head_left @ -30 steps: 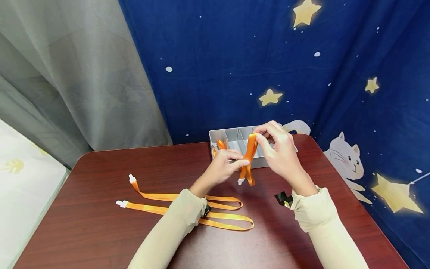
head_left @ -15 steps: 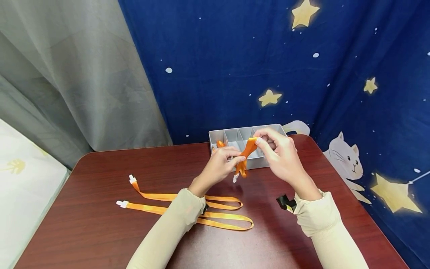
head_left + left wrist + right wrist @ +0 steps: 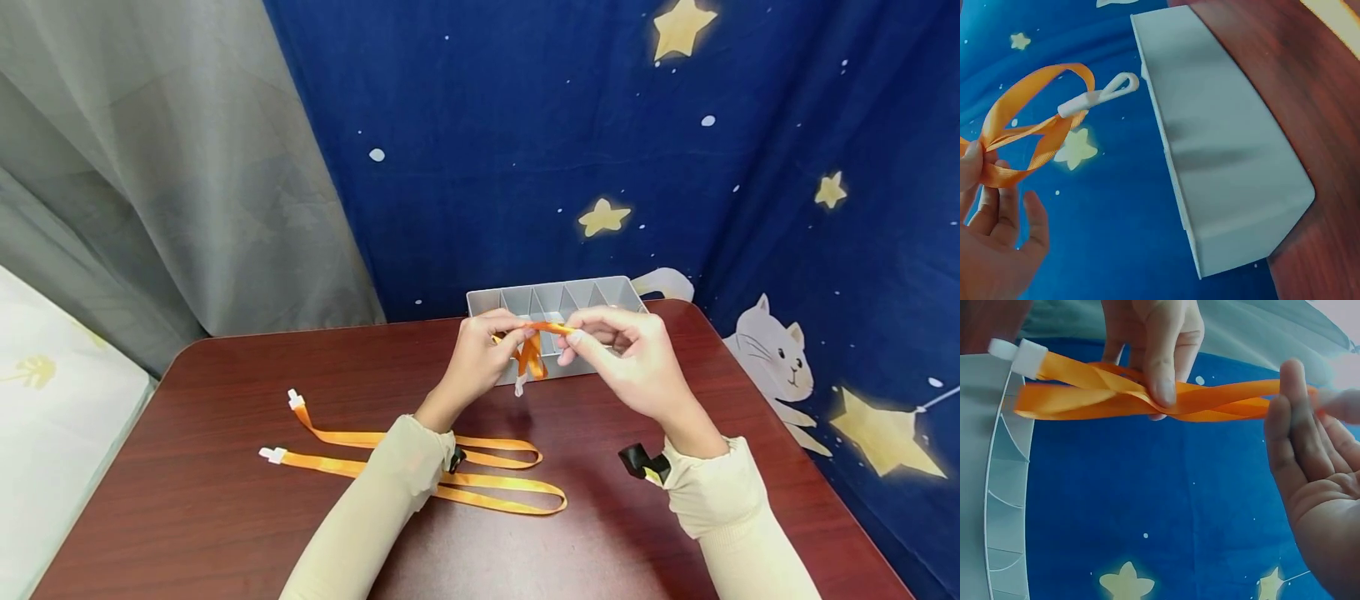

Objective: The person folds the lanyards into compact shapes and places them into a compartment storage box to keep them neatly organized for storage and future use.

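Both hands hold a folded orange lanyard [image 3: 1216,400] in the air in front of the grey box. My left hand [image 3: 483,348] pinches its middle between thumb and fingers, where the strands gather. Loops and a white plastic clip [image 3: 1094,100] hang free beyond that pinch. My right hand [image 3: 628,357] pinches the other end between thumb and forefinger, its remaining fingers loosely bent. The strap stretches nearly level between the two hands, with a twist in it in the right wrist view.
A grey box [image 3: 577,367] with several compartments stands at the table's back edge, partly behind the hands. Two orange lanyards [image 3: 510,508] with white clips [image 3: 273,455] lie lengthwise on the dark red table [image 3: 187,492], partly under the left sleeve. A blue curtain [image 3: 480,167] hangs behind.
The held lanyard has turned from steeply slanted to nearly level between the hands. My left hand has risen slightly, and my right hand has come down.
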A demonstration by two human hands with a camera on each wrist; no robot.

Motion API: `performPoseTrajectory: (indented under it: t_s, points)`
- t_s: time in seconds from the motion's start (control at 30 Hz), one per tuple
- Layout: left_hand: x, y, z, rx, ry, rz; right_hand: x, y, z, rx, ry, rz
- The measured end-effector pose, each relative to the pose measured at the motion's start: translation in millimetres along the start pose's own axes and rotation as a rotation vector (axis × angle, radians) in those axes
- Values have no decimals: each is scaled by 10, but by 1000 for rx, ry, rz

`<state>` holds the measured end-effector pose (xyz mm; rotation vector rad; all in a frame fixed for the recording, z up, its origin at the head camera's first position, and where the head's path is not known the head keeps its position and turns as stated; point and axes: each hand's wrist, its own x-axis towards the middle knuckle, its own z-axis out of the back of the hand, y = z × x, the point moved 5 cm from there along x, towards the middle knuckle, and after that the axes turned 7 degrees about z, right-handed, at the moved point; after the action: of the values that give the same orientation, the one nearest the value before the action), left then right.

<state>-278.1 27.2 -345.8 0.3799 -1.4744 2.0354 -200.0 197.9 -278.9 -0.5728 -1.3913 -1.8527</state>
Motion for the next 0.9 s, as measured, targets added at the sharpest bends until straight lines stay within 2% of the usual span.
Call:
performPoseTrajectory:
  t_s: [0.17,0.33,0.47,0.63,0.73,0.9]
  points:
    - [43,-35,80,-39,-35,30,-73,20,-42,54,14,4]
    - [83,-98,157,-43,-65,61,-131,-35,-78,57,-92,-20]
    - [98,-277,241,-26,-88,57,-172,-106,-119,86,-124,-61]
    - [103,-522,347,-62,-90,38,-205,-174,-160,102,-117,-128]
    - [119,-552,376,-88,-83,29,-218,-206,-177,97,-115,-170]
    - [174,-387,362,-106,-64,15,-227,-263,-181,59,-110,-222]
